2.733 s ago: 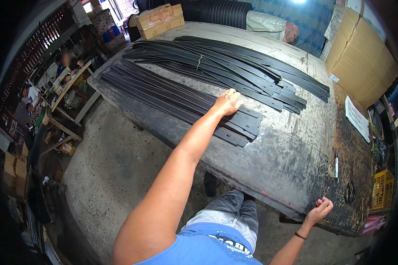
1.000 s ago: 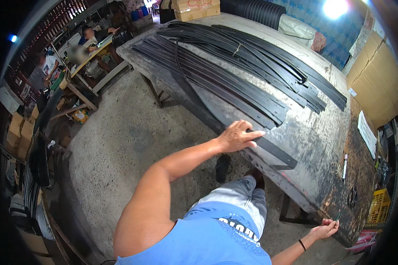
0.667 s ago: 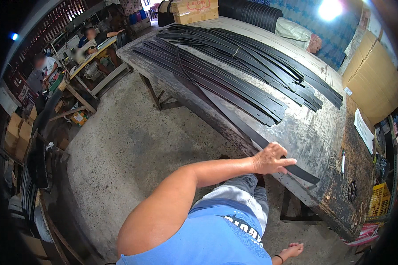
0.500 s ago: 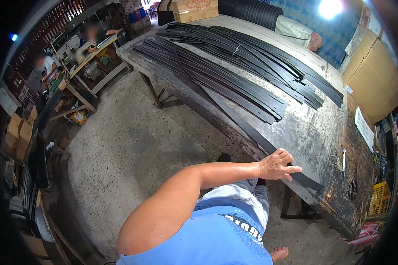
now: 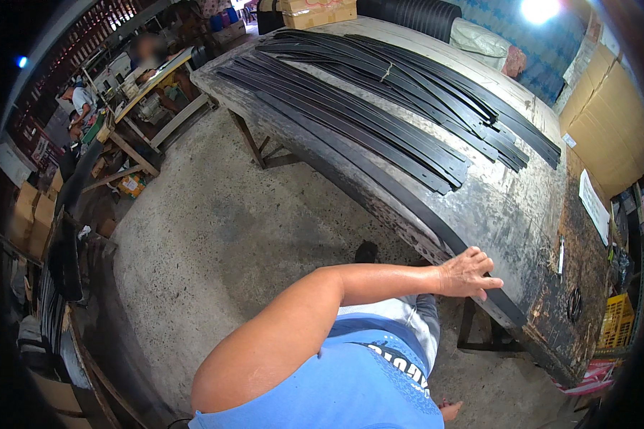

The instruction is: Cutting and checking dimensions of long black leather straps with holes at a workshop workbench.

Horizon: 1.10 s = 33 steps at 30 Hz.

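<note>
My left arm reaches across to the table's near edge. There my left hand (image 5: 469,274) has its fingers bent over a long, flat black strip (image 5: 401,202), gripping it close to its right end. The strip lies along the near edge of the worn grey table (image 5: 511,236). Beyond it are a row of similar black strips (image 5: 350,132) and a larger, overlapping bundle of strips (image 5: 422,93) with a thin tie around part of it. Only a bit of my right hand (image 5: 451,410) shows at the lower edge, low beside my blue shirt; its finger state is unclear.
A large cardboard box (image 5: 608,125) stands at the table's right, near a paper sheet (image 5: 594,205), a thin white tool (image 5: 561,255) and a dark coil (image 5: 574,305). A yellow crate (image 5: 616,319) sits below. People work at a bench (image 5: 154,82) far left.
The strip's far part, which crossed over the row of strips, now lies straight along the near edge. My left hand has shifted slightly right, still on the strip.
</note>
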Available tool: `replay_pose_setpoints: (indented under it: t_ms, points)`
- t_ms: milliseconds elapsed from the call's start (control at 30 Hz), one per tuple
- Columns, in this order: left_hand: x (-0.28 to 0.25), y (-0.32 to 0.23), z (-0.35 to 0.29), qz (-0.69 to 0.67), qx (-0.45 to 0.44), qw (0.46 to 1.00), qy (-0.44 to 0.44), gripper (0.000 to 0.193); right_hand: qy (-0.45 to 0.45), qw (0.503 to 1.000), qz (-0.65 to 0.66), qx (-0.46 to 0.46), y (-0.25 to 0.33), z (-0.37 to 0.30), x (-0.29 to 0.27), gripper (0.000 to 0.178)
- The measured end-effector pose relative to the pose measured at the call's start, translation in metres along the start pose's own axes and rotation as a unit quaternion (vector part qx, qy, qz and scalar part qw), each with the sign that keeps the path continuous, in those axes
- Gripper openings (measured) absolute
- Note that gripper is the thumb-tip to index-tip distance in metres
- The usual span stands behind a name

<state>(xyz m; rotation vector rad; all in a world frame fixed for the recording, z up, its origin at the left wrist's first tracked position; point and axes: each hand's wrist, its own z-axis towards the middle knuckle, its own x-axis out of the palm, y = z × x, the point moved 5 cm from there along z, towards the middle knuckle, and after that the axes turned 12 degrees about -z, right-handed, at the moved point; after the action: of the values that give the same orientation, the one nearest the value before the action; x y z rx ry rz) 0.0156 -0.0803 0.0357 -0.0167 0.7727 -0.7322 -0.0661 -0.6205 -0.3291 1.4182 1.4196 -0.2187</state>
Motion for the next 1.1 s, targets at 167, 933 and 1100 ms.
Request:
replay_pose_setpoints:
  t_ms: [167, 933, 1100]
  points:
    - [-0.072, 0.050, -0.012, 0.078, -0.023, 0.996, 0.034, 0.042, 0.106, 0.983, 0.095, -0.114, 0.059, -0.072, -0.034, 0.027]
    - [-0.023, 0.087, -0.009, -0.006, -0.161, 0.987, 0.021, 0.020, 0.292, 0.760, 0.294, -0.500, 0.486, -0.345, 0.058, 0.015]
    - [-0.025, 0.083, -0.007, 0.017, -0.166, 0.986, 0.014, 0.020, 0.151, 0.764, 0.161, -0.606, 0.481, -0.354, 0.083, 0.018]
